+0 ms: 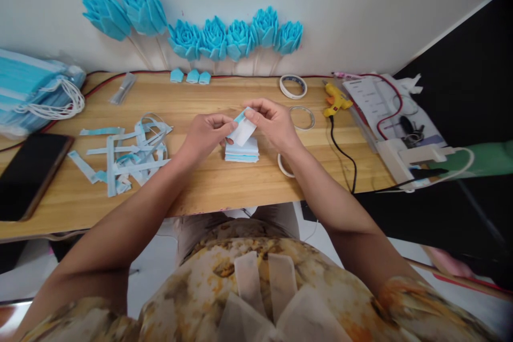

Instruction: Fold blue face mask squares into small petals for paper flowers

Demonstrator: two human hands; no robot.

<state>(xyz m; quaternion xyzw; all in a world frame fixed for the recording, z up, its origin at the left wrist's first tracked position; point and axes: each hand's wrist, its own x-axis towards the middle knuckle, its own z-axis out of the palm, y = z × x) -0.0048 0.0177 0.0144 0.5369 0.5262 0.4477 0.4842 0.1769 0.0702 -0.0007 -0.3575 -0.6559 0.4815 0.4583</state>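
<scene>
Between both hands is a small rectangular piece of white-and-blue mask fabric (pixel 243 131), held tilted above the table. My left hand (pixel 210 133) pinches its left edge between thumb and fingers. At its upper right corner, my right hand (pixel 273 122) grips it with the thumb on top. Just beneath lies a neat stack of cut mask fabric pieces (pixel 242 156), white and light blue, partly covered by the held piece. Left of my left hand is a loose pile of blue and white fabric strips (pixel 136 152).
Several blue fabric flowers (pixel 214 38) on sticks lean against the wall, with small folded blue petals (pixel 193 76) before them. Tape rolls (pixel 293 87) and a yellow glue gun (pixel 336 100) with a black cord lie right. A phone (pixel 32 173) and bagged masks (pixel 32 91) are left; a power strip (pixel 395 165) is far right.
</scene>
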